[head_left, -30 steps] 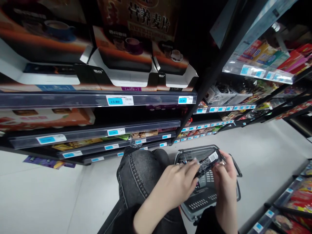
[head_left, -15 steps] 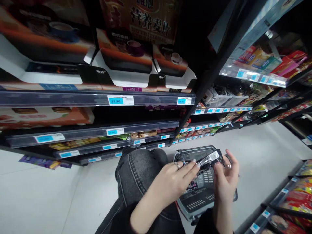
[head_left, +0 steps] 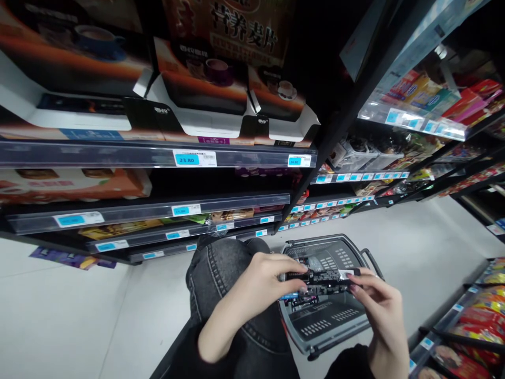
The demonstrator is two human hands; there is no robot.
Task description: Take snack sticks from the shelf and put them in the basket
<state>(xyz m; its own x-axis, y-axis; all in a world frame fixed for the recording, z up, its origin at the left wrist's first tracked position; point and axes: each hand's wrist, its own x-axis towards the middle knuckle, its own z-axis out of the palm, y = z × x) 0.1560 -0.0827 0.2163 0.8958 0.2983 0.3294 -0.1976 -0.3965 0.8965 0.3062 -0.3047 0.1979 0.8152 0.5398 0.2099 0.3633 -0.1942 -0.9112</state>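
A slim black packet (head_left: 328, 277) with small pale print and a light patch near its right end is held level between my hands. My left hand (head_left: 268, 276) pinches its left end between thumb and fingers. At the other end, my right hand (head_left: 381, 302) grips the packet with thumb and fingertips. Below them is a grey shopping basket (head_left: 333, 318) on the floor, with a few dark, shiny packets (head_left: 303, 302) lying inside. Part of the basket is hidden behind my hands and the held packet.
Open display boxes (head_left: 215, 113) stand on the shelf (head_left: 244, 152) in front of me. Lower shelves hold an orange carton (head_left: 74, 184). My bent knee (head_left: 229, 268) is beside the basket. Bagged goods (head_left: 481, 316) line a rack at right. A purple packet (head_left: 71, 259) lies at lower left.
The packet has turned from slanted to nearly level. My left hand has gone from flat fingers on it to a pinch at its left end. My right hand has moved slightly right and down.
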